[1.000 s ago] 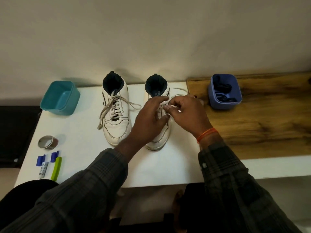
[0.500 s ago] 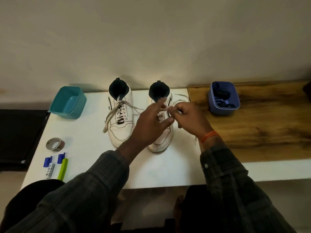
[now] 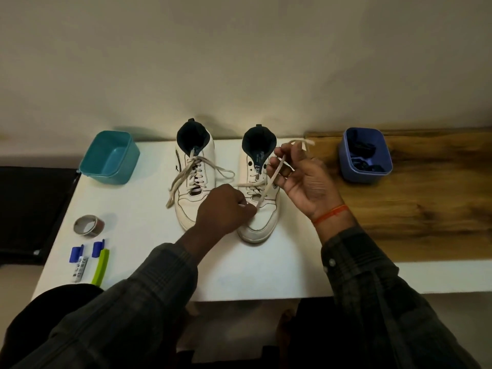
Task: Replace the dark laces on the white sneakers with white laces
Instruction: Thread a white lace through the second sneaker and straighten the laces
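Observation:
Two white sneakers stand side by side on the white table (image 3: 149, 209), toes toward me. The left sneaker (image 3: 195, 179) carries a white lace with loose ends draped to both sides. On the right sneaker (image 3: 259, 193) a white lace (image 3: 274, 177) is partly threaded. My left hand (image 3: 226, 211) pinches one end of that lace over the toe. My right hand (image 3: 303, 179) is raised to the right of the shoe and holds the other stretch of lace, whose end trails past my fingers.
A teal tub (image 3: 110, 157) sits at the table's back left. A blue tub (image 3: 364, 154) with dark laces stands on the wooden board (image 3: 415, 198) at the right. A tape roll (image 3: 88, 225), blue clips and a green tool (image 3: 101, 266) lie front left.
My hands were together over the right sneaker's tongue. They have separated: the left drew toward the toe, the right lifted to the right, pulling the lace taut between them.

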